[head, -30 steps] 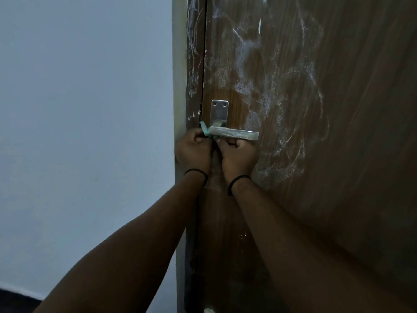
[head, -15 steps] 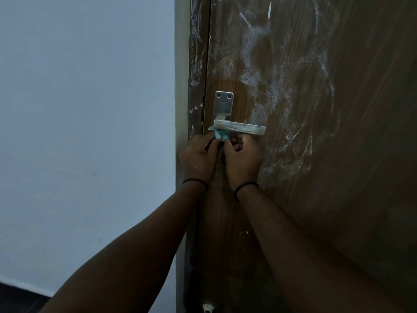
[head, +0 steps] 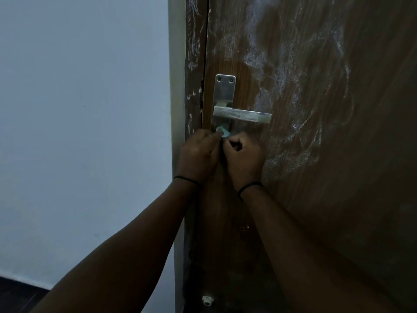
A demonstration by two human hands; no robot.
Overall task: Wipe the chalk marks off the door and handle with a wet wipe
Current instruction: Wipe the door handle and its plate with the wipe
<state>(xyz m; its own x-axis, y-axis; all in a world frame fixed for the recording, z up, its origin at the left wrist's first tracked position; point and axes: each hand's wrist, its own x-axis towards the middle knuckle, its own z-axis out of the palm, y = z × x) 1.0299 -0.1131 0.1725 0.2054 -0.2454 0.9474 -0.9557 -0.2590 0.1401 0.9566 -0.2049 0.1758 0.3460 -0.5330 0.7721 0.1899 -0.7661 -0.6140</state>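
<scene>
Your left hand (head: 198,152) and right hand (head: 244,154) both pinch the wet wipe (head: 222,132). It sits just below the chalky handle (head: 242,115).

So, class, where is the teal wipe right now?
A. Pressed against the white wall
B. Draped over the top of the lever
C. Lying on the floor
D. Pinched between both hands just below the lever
D: the wipe sits between the left hand and right hand, just under the lever.

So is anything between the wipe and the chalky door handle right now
Nothing visible. Both hands, left and right, pinch the wipe just below the handle, against the lower part of its plate. The gap up to the lever is open, and chalk still streaks the lever's top.
</scene>
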